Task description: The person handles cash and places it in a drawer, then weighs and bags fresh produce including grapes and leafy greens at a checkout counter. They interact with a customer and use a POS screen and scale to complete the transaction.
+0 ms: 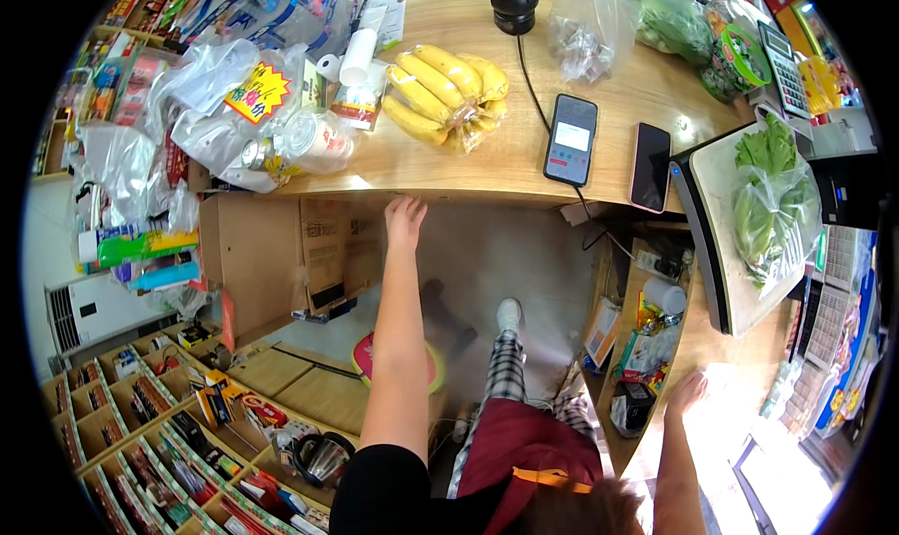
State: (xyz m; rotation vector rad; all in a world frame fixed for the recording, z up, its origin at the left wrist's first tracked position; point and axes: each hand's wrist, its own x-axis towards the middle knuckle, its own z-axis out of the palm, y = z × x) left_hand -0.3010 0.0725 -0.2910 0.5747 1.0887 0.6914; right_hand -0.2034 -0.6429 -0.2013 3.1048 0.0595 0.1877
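My left hand (405, 220) reaches forward to the front edge of the wooden counter (463, 177), fingers a little apart and nothing seen in them. Whether the fingertips touch the edge is unclear. Beyond it lies a bunch of bananas (439, 89) in clear wrap. My right hand (687, 392) rests on the side counter (650, 444) in strong glare, which hides its fingers. Ahead of that hand stands a scale (716, 254), its plate bearing leafy lettuce (765, 205) in a clear plastic bag. Two phones lie between bananas and scale: one with a lit screen (570, 140), one dark (650, 166).
A black scanner (513, 3) with a cable stands at the back. A jar with a green rim (741, 61) and a calculator (782, 68) are at right. Cans (309, 138) and plastic bags crowd the left. Below are cardboard boxes (253, 254), a stool (365, 358) and compartmented shelves (161, 423).
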